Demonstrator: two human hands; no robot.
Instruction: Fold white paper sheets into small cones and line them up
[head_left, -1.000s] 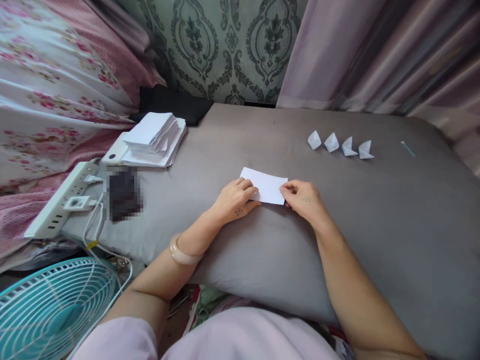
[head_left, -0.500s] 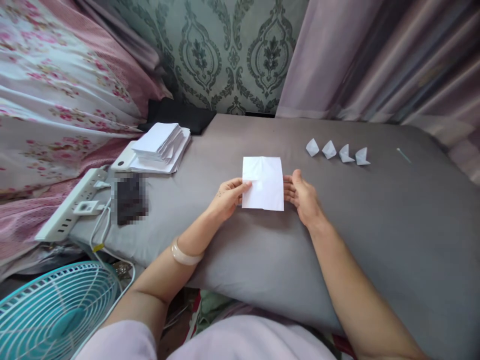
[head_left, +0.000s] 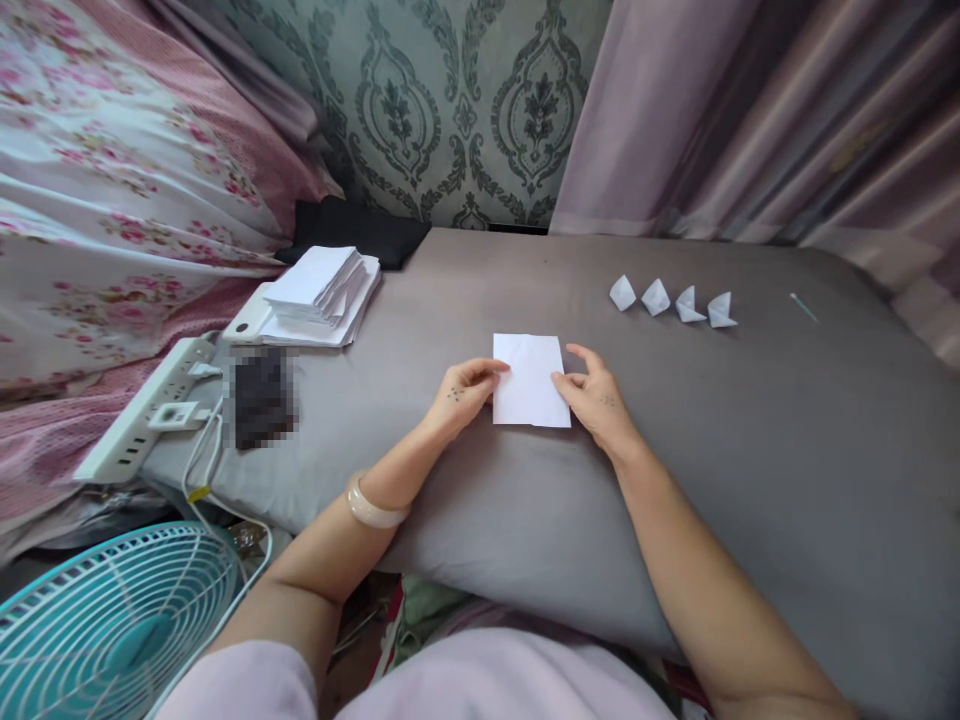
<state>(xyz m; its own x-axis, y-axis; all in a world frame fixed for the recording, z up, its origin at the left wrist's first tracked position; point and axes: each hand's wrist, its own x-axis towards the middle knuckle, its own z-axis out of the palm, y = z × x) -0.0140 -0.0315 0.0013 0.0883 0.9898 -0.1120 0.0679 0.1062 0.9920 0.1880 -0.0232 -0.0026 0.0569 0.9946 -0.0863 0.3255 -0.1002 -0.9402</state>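
A white sheet of paper (head_left: 529, 379) lies on the grey mattress (head_left: 750, 450) in front of me. My left hand (head_left: 462, 392) pinches its left edge with curled fingers. My right hand (head_left: 595, 395) grips the right edge, thumb on top of the sheet. Several small folded white paper pieces (head_left: 673, 300) stand in a row farther back to the right.
A stack of white paper (head_left: 319, 286) rests at the mattress's back left, beside a white power strip (head_left: 142, 405) and a dark blurred object (head_left: 262, 397). A teal fan (head_left: 112, 630) stands low at the left. Floral bedding, patterned wall and curtains enclose the space. A small stick (head_left: 803, 307) lies far right.
The paper was a folded strip flat on the mattress, then was opened and lifted upright. Now it is lowered onto the mattress again, with both hands at its side edges.
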